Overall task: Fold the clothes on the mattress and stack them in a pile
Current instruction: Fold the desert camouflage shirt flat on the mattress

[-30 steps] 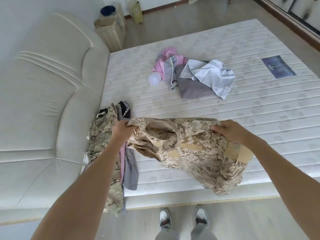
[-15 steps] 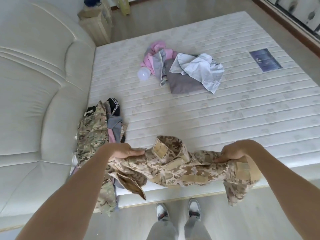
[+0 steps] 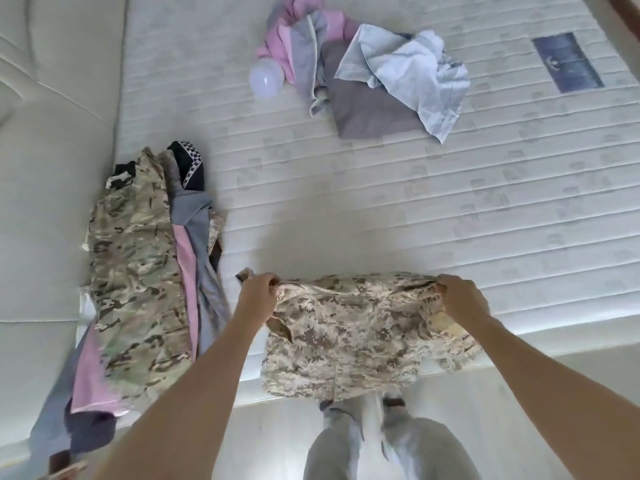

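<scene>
The white mattress [image 3: 381, 209] fills the frame. A stack of folded clothes [image 3: 138, 271] lies lower left. Lower centre, the tan camouflage jacket [image 3: 349, 334] hangs over its edge, left hand [image 3: 258, 299] and right hand [image 3: 459, 299] gripping its top corners.

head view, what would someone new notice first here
First, the tan camouflage jacket stretched between the left hand and right hand, hanging over the near edge of the mattress. To its left a stack of clothes lies topped by a greener camouflage piece. Farther back sits a crumpled heap of unfolded clothes with a white bulb beside it.
</scene>
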